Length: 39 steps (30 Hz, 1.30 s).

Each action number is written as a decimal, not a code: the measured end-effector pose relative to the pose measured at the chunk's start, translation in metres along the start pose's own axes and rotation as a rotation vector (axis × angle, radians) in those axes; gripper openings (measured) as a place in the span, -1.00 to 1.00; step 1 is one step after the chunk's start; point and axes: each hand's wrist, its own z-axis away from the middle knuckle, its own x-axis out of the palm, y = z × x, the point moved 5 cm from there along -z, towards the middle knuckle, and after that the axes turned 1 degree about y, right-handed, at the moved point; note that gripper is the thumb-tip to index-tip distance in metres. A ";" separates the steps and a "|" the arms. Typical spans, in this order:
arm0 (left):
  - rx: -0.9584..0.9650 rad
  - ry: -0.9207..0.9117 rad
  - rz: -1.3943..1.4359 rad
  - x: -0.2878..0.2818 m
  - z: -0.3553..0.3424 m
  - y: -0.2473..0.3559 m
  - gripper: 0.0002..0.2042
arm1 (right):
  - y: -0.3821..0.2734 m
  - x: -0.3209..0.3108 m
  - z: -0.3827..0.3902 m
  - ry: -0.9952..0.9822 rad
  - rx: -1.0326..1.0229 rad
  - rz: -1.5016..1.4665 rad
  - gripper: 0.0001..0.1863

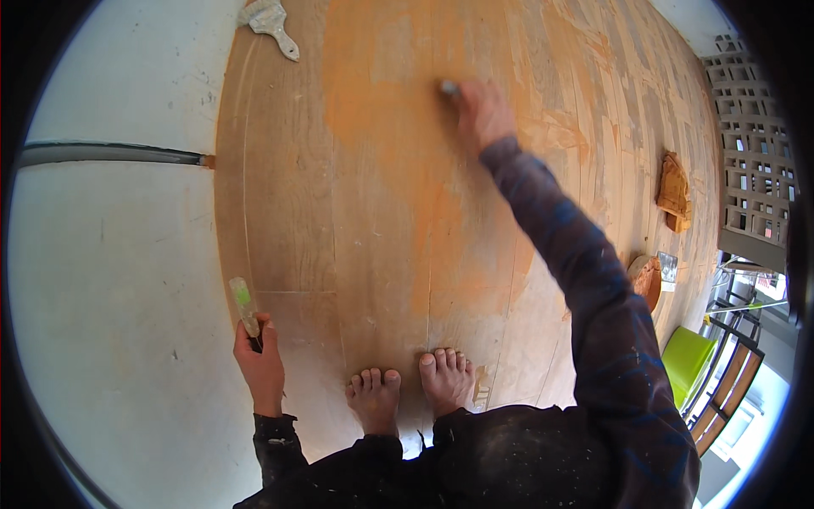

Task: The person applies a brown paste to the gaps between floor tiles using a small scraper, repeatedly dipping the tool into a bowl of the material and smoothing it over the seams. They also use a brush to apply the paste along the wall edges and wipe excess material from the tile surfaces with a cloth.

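Observation:
My left hand is closed round the dark lower end of a hand tool, near the white wall. The tool's pale see-through handle with a green patch points away from me; the part in my fingers is mostly hidden. My right hand reaches far forward, low over the wood-plank floor. It is closed on a small object with a greyish end, too blurred to name. Orange filler is smeared over the planks beneath and around it.
A paint-spattered brush lies by the wall at the far left. On the right are a crumpled orange-brown cloth, a round container of orange material and a lime-green bin-like object. A pierced block screen stands beyond. My bare feet are on the planks.

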 end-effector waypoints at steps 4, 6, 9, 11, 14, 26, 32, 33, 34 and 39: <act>-0.028 0.061 0.050 -0.015 0.007 -0.004 -0.92 | -0.128 -0.060 0.146 -0.397 -0.206 -0.195 -0.34; -0.058 0.053 0.008 -0.017 0.006 0.002 -0.92 | -0.164 -0.094 0.188 -0.586 -0.177 -0.323 -0.41; 0.019 0.076 0.007 -0.024 0.007 0.004 -0.92 | -0.165 -0.091 0.175 -0.552 -0.130 -0.499 -0.48; 0.018 0.049 0.009 -0.022 0.006 0.008 -0.92 | -0.149 -0.076 0.129 -0.376 -0.121 -0.511 -0.54; 0.029 0.030 0.028 -0.020 0.009 0.013 -0.91 | -0.130 -0.029 0.023 -0.213 -0.095 -0.409 -0.67; -0.031 0.093 0.075 -0.037 0.023 -0.001 -0.90 | -0.241 -0.031 0.114 -0.298 -0.510 -0.124 -0.51; -0.050 0.069 0.071 -0.038 0.027 0.005 -0.90 | -0.188 -0.006 0.038 -0.384 -0.416 -0.485 -0.53; -0.040 0.069 0.064 -0.039 0.028 0.006 -0.90 | -0.181 0.004 0.010 -0.381 -0.390 -0.484 -0.53; -0.040 0.076 0.063 -0.041 0.028 0.007 -0.90 | -0.177 0.017 -0.008 -0.379 -0.395 -0.489 -0.53; -0.083 0.077 0.086 -0.033 0.028 0.006 -0.89 | -0.169 0.019 0.014 -0.295 -0.621 -0.241 -0.65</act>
